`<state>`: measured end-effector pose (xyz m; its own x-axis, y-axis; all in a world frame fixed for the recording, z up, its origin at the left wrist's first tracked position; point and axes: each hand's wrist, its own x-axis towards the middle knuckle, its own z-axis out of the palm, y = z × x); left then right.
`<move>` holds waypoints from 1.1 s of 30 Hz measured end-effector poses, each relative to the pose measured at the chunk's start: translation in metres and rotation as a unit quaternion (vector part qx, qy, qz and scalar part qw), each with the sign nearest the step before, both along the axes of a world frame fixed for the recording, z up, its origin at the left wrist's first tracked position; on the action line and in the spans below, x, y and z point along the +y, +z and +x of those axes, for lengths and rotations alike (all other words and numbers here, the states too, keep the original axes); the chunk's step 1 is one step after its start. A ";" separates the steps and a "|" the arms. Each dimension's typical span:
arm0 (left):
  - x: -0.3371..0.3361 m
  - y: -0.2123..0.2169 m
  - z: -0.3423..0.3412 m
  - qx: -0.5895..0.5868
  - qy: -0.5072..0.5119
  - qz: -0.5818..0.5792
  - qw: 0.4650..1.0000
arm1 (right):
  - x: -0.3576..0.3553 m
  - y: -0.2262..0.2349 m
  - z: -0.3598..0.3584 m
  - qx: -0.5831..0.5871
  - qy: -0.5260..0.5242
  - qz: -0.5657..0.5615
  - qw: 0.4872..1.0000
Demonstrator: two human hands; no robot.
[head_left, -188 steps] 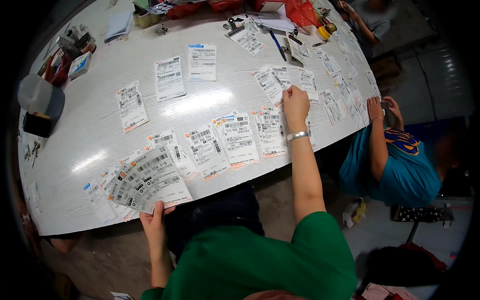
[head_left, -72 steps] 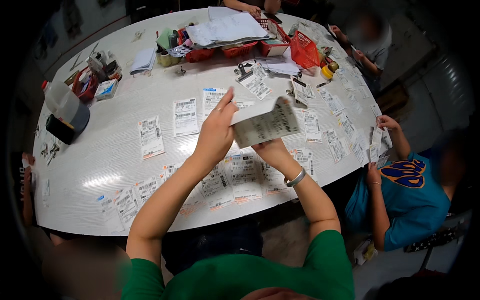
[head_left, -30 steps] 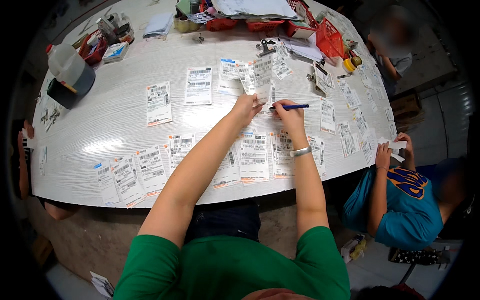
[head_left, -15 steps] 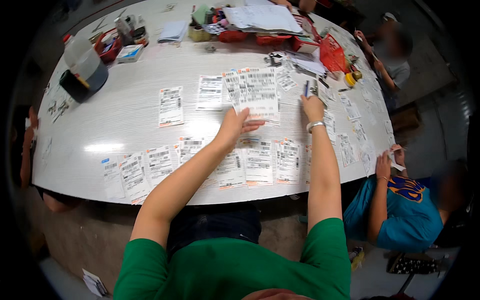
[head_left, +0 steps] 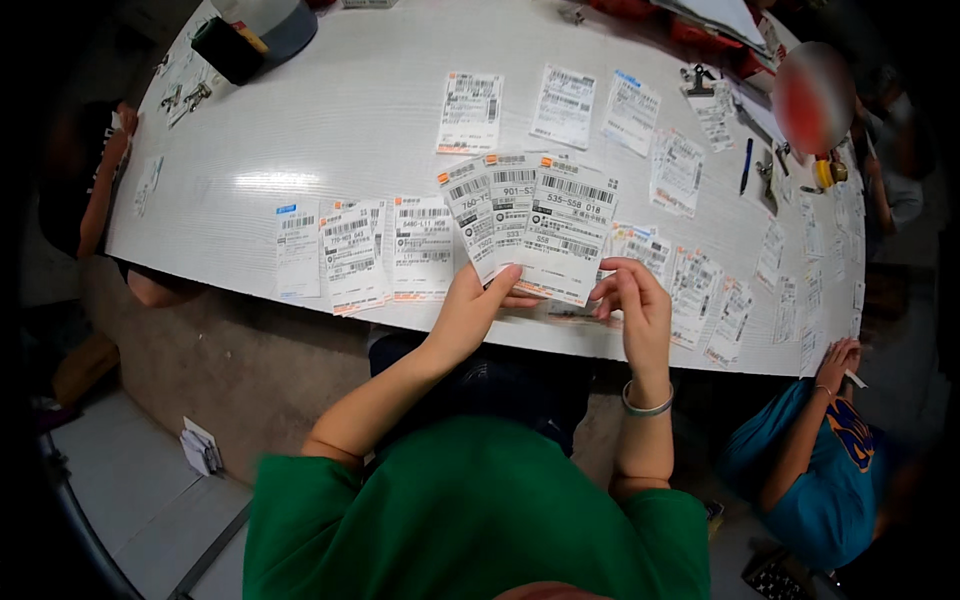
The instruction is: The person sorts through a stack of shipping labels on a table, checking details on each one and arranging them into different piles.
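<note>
Several printed shipping labels [head_left: 572,215] are spread like a fan in my left hand [head_left: 470,308], its thumb pressed over their lower edge. Beside the right edge of that fan is my right hand [head_left: 638,305], with a bracelet at the wrist. Its fingers are curled but apart, and nothing shows between them. Behind the fan, a label [head_left: 470,112] and another label [head_left: 564,105] lie on the white table [head_left: 250,130]. More label stacks, such as the one with a blue header [head_left: 297,252], line the near edge on both sides.
To the right lie a blue pen [head_left: 746,165] and a metal clip [head_left: 767,185]. A dark green cylinder [head_left: 228,50] and a jug of dark liquid [head_left: 283,28] stand at the far left. A co-worker in a teal shirt [head_left: 800,480] sits at the right.
My right hand has drawn back from the pen and clip to beside the fan. My left hand has brought the labels nearer and they are spread wider. The view has shifted.
</note>
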<state>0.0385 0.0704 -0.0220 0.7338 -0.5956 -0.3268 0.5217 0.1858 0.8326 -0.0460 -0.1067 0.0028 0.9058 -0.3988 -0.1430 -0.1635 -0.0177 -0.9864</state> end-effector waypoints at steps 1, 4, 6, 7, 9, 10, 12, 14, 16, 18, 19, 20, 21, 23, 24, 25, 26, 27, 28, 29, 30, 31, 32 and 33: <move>0.005 -0.001 -0.004 0.005 0.003 0.008 1.000 | 0.012 0.003 0.000 -0.007 -0.005 0.007 1.000; 0.019 -0.004 -0.013 0.022 0.008 0.020 1.000 | 0.035 0.004 0.001 0.017 -0.048 0.008 0.999; 0.028 -0.003 -0.020 0.022 0.021 0.025 0.999 | 0.046 0.002 0.004 0.022 -0.043 -0.048 0.998; 0.031 -0.002 -0.021 0.019 0.030 0.024 0.999 | 0.049 0.002 0.006 0.020 -0.038 -0.079 0.996; 0.038 -0.002 -0.020 0.042 0.017 0.011 0.999 | 0.051 0.002 0.007 0.040 -0.035 -0.101 0.994; 0.042 -0.002 -0.020 0.053 0.012 0.005 0.999 | 0.048 -0.001 0.006 0.052 -0.034 -0.106 0.992; 0.046 0.000 -0.020 0.045 0.022 0.011 0.999 | 0.040 -0.003 0.003 0.074 -0.055 -0.017 0.996; 0.051 -0.001 -0.020 0.039 0.025 0.012 0.999 | 0.033 -0.002 -0.003 0.065 -0.056 0.009 0.996; 0.053 -0.004 -0.019 0.037 0.015 0.004 0.999 | 0.029 0.000 -0.010 0.054 -0.051 0.038 0.997; 0.054 -0.003 -0.019 0.038 0.020 0.008 0.999 | 0.031 0.000 -0.014 0.064 -0.040 0.040 0.996; 0.053 -0.003 -0.020 0.037 0.022 0.008 0.999 | 0.032 0.000 -0.015 0.068 -0.035 0.039 0.996; 0.052 -0.003 -0.020 0.037 0.028 0.009 0.999 | 0.034 0.000 -0.016 0.076 -0.034 0.034 0.996; 0.052 -0.003 -0.021 0.036 0.034 0.011 0.999 | 0.037 0.000 -0.015 0.075 -0.033 0.038 0.996; 0.050 -0.004 -0.023 0.030 0.038 0.020 0.999 | 0.043 0.001 -0.014 0.072 -0.033 0.045 0.996; 0.049 -0.005 -0.024 0.024 0.036 0.029 0.999 | 0.044 -0.003 -0.014 0.077 -0.018 0.038 0.996; 0.048 -0.006 -0.025 0.018 0.035 0.038 0.999 | 0.047 -0.002 -0.012 0.079 -0.018 0.041 0.996; 0.046 -0.007 -0.026 0.016 0.037 0.031 0.999 | 0.051 0.001 -0.009 0.081 -0.019 0.044 0.996; 0.045 -0.007 -0.027 0.015 0.040 0.024 0.999 | 0.056 0.002 -0.006 0.083 -0.019 0.048 0.995; 0.044 -0.007 -0.029 0.015 0.042 0.017 0.999 | 0.059 0.001 -0.004 0.081 -0.011 0.063 0.995; 0.045 -0.007 -0.028 0.020 0.028 0.012 0.999 | 0.058 -0.001 -0.003 0.085 -0.018 0.065 0.994; 0.045 -0.007 -0.026 0.025 0.014 0.007 1.000 | 0.057 -0.004 -0.002 0.089 -0.024 0.066 0.994; 0.045 -0.005 -0.024 0.027 -0.001 0.000 1.000 | 0.055 -0.008 -0.001 0.091 -0.031 0.066 0.993; 0.045 -0.002 -0.023 0.040 -0.009 0.001 0.999 | 0.050 -0.012 -0.003 0.073 -0.067 0.052 0.994; 0.044 0.001 -0.021 0.053 -0.018 0.001 0.998 | 0.041 -0.018 -0.006 0.054 -0.080 0.018 0.995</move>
<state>0.0172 0.1145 -0.0210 0.6732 -0.6198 -0.4032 0.6139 0.1644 0.7721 -0.0517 -0.0653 -0.0148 0.8096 -0.5299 -0.2524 -0.2658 0.0523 -0.9626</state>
